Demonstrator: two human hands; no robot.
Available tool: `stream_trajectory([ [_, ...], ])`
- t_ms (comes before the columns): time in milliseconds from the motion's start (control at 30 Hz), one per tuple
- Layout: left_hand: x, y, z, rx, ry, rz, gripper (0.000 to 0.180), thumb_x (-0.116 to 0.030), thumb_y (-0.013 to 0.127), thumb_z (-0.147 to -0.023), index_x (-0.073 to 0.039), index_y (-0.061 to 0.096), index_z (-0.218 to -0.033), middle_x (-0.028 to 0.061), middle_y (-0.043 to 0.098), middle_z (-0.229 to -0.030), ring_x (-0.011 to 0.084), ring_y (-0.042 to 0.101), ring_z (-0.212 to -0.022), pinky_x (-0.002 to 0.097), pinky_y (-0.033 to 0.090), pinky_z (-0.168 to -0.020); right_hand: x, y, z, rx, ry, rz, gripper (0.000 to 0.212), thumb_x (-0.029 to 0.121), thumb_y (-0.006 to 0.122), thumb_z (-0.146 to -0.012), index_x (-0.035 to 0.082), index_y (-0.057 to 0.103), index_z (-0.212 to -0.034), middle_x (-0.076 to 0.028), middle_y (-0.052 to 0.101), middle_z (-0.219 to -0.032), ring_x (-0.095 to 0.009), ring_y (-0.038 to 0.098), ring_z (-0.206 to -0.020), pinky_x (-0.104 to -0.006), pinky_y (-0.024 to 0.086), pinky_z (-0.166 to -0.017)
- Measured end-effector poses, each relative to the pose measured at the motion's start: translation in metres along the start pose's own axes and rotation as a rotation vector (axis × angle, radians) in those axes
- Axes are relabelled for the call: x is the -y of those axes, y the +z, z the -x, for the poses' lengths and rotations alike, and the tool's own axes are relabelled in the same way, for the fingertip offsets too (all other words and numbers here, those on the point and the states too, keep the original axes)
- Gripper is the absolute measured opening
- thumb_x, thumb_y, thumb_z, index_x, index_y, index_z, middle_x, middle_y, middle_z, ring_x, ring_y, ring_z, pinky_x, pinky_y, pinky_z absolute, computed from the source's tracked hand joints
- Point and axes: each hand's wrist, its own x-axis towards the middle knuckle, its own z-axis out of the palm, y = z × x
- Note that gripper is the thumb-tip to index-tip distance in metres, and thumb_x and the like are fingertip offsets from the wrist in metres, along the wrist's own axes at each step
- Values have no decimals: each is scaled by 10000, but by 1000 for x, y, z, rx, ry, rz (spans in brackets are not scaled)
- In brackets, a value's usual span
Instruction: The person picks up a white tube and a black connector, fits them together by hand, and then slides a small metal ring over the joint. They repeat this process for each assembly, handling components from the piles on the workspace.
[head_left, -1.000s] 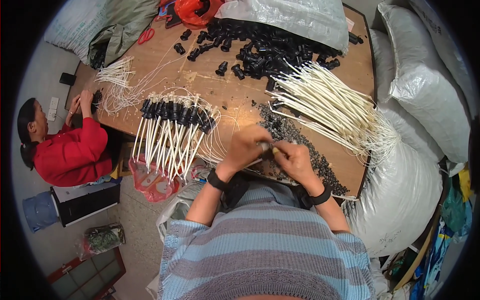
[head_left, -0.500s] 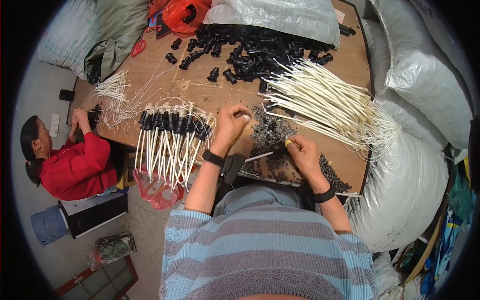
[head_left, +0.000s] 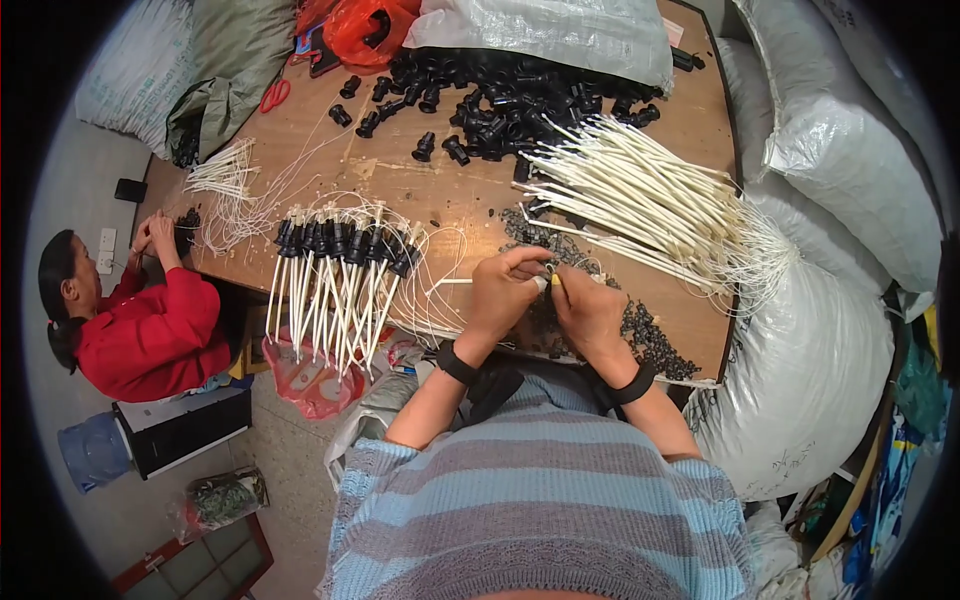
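Note:
My left hand (head_left: 503, 292) and my right hand (head_left: 592, 314) meet over the near edge of the table, fingertips pinched close together. A thin white tube (head_left: 453, 281) sticks out on the left side of my left hand, which is closed around its other end. Between the fingertips a small dark piece shows, too small to name. Yellow shows on a finger of my right hand. Beneath and around the hands spreads a heap of small black clips (head_left: 660, 345). Left of my hands lies a row of white tubes with black sockets (head_left: 345, 245), their thin wires looping toward me.
A large bundle of white wired tubes (head_left: 640, 205) lies to the right. Loose black sockets (head_left: 490, 120) are piled at the back beside a red bag (head_left: 370, 30) and scissors (head_left: 275, 95). Stuffed white sacks (head_left: 810, 370) flank the table. A person in red (head_left: 150, 330) sits at left.
My hands have come together from apart, the left moving right and down, the right slightly left. The white tube now points left from my left hand; before, it lay beside my right.

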Motion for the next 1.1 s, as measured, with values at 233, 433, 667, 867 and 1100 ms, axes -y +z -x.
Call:
stream_trajectory([
  [233,4,-8,3,85,-3,95,261,90,618,-763,-1,710,-990,53,697,-914,82,635,-782,201,510,-694,5,-3,4,71,-2,-23,43,94,624,-803,73,589,-792,-103,607,-675,-313,609,-555,-393,457,-468],
  [433,-9,0,8,-24,115,-217,294,80,634,-745,-12,711,-1013,49,693,-865,87,641,-755,203,506,-664,-4,-2,9,190,366,-716,135,77,635,-836,29,680,-954,-136,621,-674,-157,558,-505,-301,442,-510],
  [667,0,-3,9,-33,254,-371,233,35,654,-720,-21,723,-936,55,654,-802,106,631,-695,222,495,-626,-7,-1,12,166,335,-582,98,89,650,-855,33,684,-927,-97,592,-607,-105,524,-520,-280,427,-508],
  [867,-4,-8,8,-132,171,-387,84,11,662,-695,-19,683,-771,47,628,-753,117,604,-674,238,480,-607,-6,-12,10,214,305,-609,85,106,701,-816,44,679,-869,-100,579,-600,-120,532,-497,-296,423,-475],
  [1100,-2,-13,4,-147,703,-624,271,-13,682,-625,-48,670,-893,93,639,-879,281,606,-830,336,490,-737,-5,-27,-2,325,483,-529,147,56,686,-845,42,682,-991,64,555,-634,-26,419,-503,-210,312,-442],
])
